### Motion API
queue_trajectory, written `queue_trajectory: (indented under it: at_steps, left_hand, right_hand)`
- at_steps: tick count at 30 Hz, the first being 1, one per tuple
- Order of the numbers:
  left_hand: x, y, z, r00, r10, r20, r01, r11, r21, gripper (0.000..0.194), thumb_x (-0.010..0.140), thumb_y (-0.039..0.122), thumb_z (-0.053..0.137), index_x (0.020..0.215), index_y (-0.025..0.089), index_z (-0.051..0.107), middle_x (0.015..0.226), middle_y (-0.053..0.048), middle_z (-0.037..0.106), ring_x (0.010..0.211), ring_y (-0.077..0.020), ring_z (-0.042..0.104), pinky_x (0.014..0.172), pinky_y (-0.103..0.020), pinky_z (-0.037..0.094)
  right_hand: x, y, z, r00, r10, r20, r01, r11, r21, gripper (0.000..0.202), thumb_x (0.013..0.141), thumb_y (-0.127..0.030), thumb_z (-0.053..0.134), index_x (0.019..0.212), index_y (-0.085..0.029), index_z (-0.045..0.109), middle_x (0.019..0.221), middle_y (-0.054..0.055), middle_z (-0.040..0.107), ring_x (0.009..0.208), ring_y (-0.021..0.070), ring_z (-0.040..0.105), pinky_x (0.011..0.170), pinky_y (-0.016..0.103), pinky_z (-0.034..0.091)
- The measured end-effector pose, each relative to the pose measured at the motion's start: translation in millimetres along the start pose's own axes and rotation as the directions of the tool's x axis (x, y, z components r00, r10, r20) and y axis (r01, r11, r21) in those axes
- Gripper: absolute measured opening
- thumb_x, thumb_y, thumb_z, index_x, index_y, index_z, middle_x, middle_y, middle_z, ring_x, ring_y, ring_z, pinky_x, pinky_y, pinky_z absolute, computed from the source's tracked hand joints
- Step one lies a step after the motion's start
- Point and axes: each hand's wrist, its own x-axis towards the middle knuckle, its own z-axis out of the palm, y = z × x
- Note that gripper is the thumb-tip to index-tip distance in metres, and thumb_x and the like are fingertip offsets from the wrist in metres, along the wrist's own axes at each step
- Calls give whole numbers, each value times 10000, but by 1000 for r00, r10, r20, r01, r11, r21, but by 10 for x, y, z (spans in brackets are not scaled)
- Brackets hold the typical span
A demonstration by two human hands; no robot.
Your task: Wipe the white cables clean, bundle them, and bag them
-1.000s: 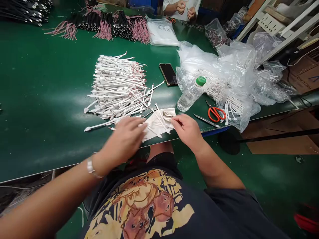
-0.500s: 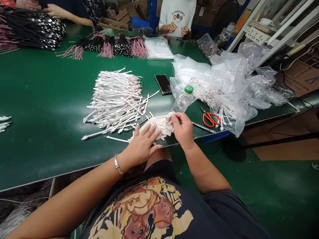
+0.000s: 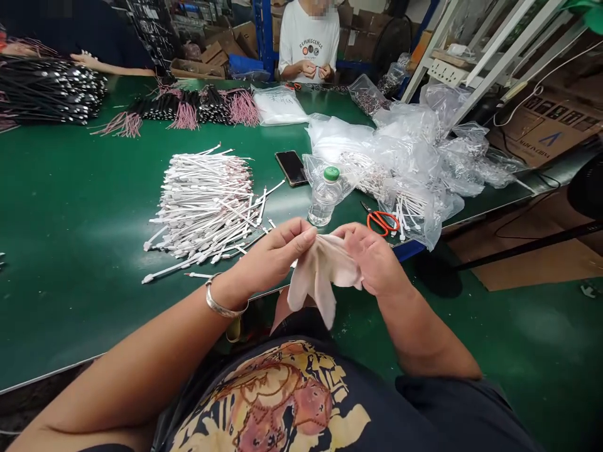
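Note:
A thin off-white glove [image 3: 316, 276] hangs between my two hands, off the table's front edge, with its limp fingers drooping downward. My left hand [image 3: 285, 246], below a silver bangle [image 3: 221, 301], pinches the top of it between thumb and fingers. On the other side my right hand [image 3: 370, 254] grips the glove's right part, its fingertips partly hidden by the fabric. To the left of my hands lies a large pile of white cable ties or short white leads [image 3: 207, 204], a few loose at its edge. A capped clear bottle [image 3: 325, 198] stands just beyond my hands.
Orange-handled scissors [image 3: 382, 223] and clear bags [image 3: 405, 150] of small parts lie right. A phone [image 3: 291, 168] rests behind the pile. Black and pink wire bundles [image 3: 188, 107] line the back. A co-worker in a white shirt [image 3: 308, 37] sits opposite; another person's arm shows far left.
The glove has come up off the table into both hands. My left hand has gone from lying flat over it to pinching it. The view has shifted slightly.

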Motion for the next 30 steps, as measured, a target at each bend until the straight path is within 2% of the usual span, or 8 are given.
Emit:
queue_trajectory:
  at_steps: [4,9,14,17,19,21,25,30]
  left_hand:
    - [-35,83,54,999,-4,37,-1,988,154,298,872,434,495,762,160,542,671,22,463,596,-86,399,519,-202,324]
    - [1,58,55,998,-55,-2,54,978,204,312,845,439,536,731,149,556,629,29,476,556,-77,393,492,-201,308]
    - [2,-48,-15,940,65,-336,8,977,214,239,850,403,541,871,166,559,734,9,545,647,-99,489,595,-217,403]
    - [-99,-178,-135,914,80,-399,20,971,239,235,858,399,524,894,170,562,768,-10,578,698,-123,536,649,-248,437]
    - [-224,-306,-216,894,94,-439,60,944,325,227,861,388,517,890,170,573,772,-17,594,708,-133,550,660,-259,440]
    - [-372,-451,-274,865,147,-479,110,877,467,210,861,367,516,878,171,590,785,-21,613,721,-141,555,679,-266,437]
    - [-630,-698,-310,874,248,-417,152,677,720,203,881,323,479,882,178,622,848,-44,643,801,-163,570,758,-293,435]
    - [-716,-793,-273,923,300,-239,83,453,888,208,900,272,460,939,187,645,917,-69,659,845,-190,570,771,-331,422]
  right_hand:
    - [-104,31,-94,947,170,274,-135,981,-142,314,748,-472,667,776,-161,631,642,-15,520,573,98,478,532,226,395]
    - [-134,54,-43,979,-120,167,149,973,-176,242,783,-421,644,717,-191,676,1132,67,600,990,204,579,841,335,470]
    - [170,0,-40,976,-185,-118,190,981,28,503,874,-594,369,1185,-233,529,1304,92,522,1162,225,535,884,380,491]
    - [542,-51,-217,877,-350,-330,317,937,-150,437,920,-547,252,1134,-232,468,1103,86,587,1000,189,611,790,373,520]
    - [796,-83,-354,727,-512,-457,353,850,-391,363,916,-541,299,1002,-235,474,862,41,571,777,171,618,697,374,522]
    - [1011,-108,-452,617,-689,-380,306,655,-691,348,898,-544,378,867,-220,499,823,45,535,847,191,588,772,402,495]
    - [1272,-76,-471,700,-713,-34,263,302,-916,321,876,-530,459,901,-221,540,1005,99,541,1076,235,498,903,427,428]
    - [1377,179,-434,779,-627,5,236,285,-929,406,848,-540,504,1020,-173,527,970,109,550,1050,270,520,877,466,438]
